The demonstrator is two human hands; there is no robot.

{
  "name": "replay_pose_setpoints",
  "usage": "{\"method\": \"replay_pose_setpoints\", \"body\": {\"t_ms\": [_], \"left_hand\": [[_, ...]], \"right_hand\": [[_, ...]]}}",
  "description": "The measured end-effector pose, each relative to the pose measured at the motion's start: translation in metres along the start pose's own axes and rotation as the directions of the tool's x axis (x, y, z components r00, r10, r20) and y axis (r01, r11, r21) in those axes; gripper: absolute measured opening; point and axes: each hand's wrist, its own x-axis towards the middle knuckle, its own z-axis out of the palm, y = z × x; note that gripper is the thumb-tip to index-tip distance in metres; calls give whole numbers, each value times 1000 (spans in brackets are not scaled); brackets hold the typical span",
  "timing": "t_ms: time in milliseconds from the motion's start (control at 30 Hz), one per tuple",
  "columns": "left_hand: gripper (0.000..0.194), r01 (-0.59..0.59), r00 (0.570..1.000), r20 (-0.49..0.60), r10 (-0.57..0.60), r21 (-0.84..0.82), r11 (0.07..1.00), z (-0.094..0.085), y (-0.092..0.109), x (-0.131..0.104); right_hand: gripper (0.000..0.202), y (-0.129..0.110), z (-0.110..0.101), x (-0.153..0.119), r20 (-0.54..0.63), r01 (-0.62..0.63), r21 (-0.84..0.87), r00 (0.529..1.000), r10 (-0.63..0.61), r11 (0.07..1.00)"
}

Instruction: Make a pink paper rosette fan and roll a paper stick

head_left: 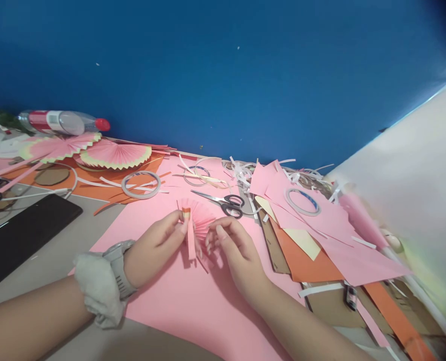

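Between my two hands is a pleated pink paper fan (200, 216), its folds spread out above a large pink sheet (192, 311). My left hand (166, 233) pinches its left edge, where a narrow pink strip with an orange and yellow end (187, 215) hangs down. Curled at the fan's right side is my right hand (234, 245), thumb and fingers bent close to the folds; whether they grip it is hard to make out. Scissors with black handles (230, 204) lie just beyond the fan.
Tape rolls (140, 185) and paper strips lie behind the hands. Finished-looking pink fans with yellow edges (113, 154) and a plastic bottle (64, 122) are at the back left. A black phone (30, 235) lies left. Pink sheets (320, 235) and cardboard (328, 306) are stacked right.
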Motion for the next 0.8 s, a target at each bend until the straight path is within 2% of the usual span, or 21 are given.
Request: {"method": "replay_pose_setpoints", "body": {"t_ms": [33,100,133,200,267,333,433,500,567,633,700,800], "left_hand": [[22,3,999,-32,-5,-64,998,-1,-2,1],[19,11,993,-112,-39,-240,971,-2,-5,5],[19,15,986,-152,-68,-328,945,-3,-6,7],[18,0,965,-236,-118,-449,893,-5,-9,10],[16,-31,945,-299,-132,-484,874,-6,-12,13],[14,-46,930,-339,-145,-497,867,-8,-14,16],[13,-49,915,-366,-171,-521,852,-9,-18,18],[16,-64,915,-373,-154,-512,857,-9,-20,19],[18,-74,926,-355,-128,-503,861,-9,-21,19],[19,-57,956,-275,-105,-522,851,-7,-18,18],[21,-13,984,-154,-86,-552,834,-6,-14,17],[24,76,996,2,-94,-601,795,-3,-6,14]], "right_hand": [[15,0,-1,0,-28,39,-146,999,-44,989],[10,-1,-1,-2,-13,110,-455,991,-131,883],[17,-1,0,-2,28,143,-580,987,-156,802],[46,0,2,-3,127,205,-734,978,-165,648],[60,3,3,-4,186,241,-796,970,-153,556],[57,6,3,-3,200,252,-814,967,-154,523],[46,6,1,-3,231,283,-776,959,-163,564],[41,5,0,-2,293,330,-729,942,-163,599],[37,5,-1,-2,355,378,-703,920,-163,602],[33,5,0,-2,394,426,-708,900,-187,563],[29,5,0,-1,454,507,-722,861,-230,471],[29,5,1,-1,606,648,-706,762,-231,284]]}}
